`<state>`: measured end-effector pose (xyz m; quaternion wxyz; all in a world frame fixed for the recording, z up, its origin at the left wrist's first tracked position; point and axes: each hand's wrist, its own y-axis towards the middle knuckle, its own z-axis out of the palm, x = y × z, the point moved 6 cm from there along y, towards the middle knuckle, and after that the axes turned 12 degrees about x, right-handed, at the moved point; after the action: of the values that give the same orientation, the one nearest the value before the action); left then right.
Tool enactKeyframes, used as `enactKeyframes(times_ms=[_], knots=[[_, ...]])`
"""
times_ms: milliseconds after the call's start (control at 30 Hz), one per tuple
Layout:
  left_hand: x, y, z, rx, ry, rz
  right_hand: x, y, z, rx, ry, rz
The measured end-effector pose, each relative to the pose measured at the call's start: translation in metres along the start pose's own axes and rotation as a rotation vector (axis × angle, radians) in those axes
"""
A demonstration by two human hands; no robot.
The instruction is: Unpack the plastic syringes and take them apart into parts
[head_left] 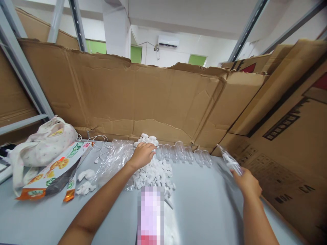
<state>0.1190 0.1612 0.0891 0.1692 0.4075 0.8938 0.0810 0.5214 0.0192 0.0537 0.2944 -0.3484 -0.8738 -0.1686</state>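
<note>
Your left hand [143, 154] was closed over the pile of white caps [153, 173], picking one, while your right hand [246, 183] gripped a clear tube [230, 161], so next the cap needed bringing across to it.

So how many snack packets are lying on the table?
2: a large snack packet at the left beside the cloth bag, and a small sachet by its lower right corner.

caps [153, 172]: white matt plastic | tubes [184, 152]: clear glossy plastic | walls [133, 98]: rough cardboard | table [204, 207]: smooth grey

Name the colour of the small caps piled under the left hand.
White caps, clearest in the head view.
</note>
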Motion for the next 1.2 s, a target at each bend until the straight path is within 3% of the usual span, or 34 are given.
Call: enactKeyframes(times_ms=[67, 167, 300, 467, 633, 833, 933, 1100, 1200], knots=[[-0.002, 0.0, -0.003, -0.011, -0.043, 0.009, 0.005, 0.008, 0.0, 0.024, 0.014, -0.011], [-0.008, -0.002, -0.012, -0.059, -0.146, 0.047, 0.035, 0.007, 0.004, 0.146, 0.12, -0.18], [-0.021, -0.008, -0.031, -0.158, -0.293, 0.127, 0.094, -0.031, 0.014, 0.574, 0.385, -0.499], [-0.038, -0.022, -0.055, -0.222, -0.492, 0.177, 0.142, -0.081, 0.026, 0.94, 0.307, -0.646], [-0.046, -0.032, -0.068, -0.13, -0.718, 0.213, 0.175, -0.108, 0.041, 1.132, 0.166, -0.761], [-0.046, -0.03, -0.067, 0.161, -0.895, 0.188, 0.193, -0.132, 0.063, 1.427, 0.097, -0.881], [-0.042, -0.028, -0.065, 0.121, -0.923, 0.104, 0.194, -0.133, 0.073, 1.453, 0.096, -0.882], [-0.04, -0.034, -0.07, -0.096, -0.848, 0.023, 0.194, -0.119, 0.088, 1.321, 0.192, -0.806], [-0.04, -0.04, -0.079, -0.253, -0.684, 0.002, 0.186, -0.103, 0.101, 1.229, 0.345, -0.598]])
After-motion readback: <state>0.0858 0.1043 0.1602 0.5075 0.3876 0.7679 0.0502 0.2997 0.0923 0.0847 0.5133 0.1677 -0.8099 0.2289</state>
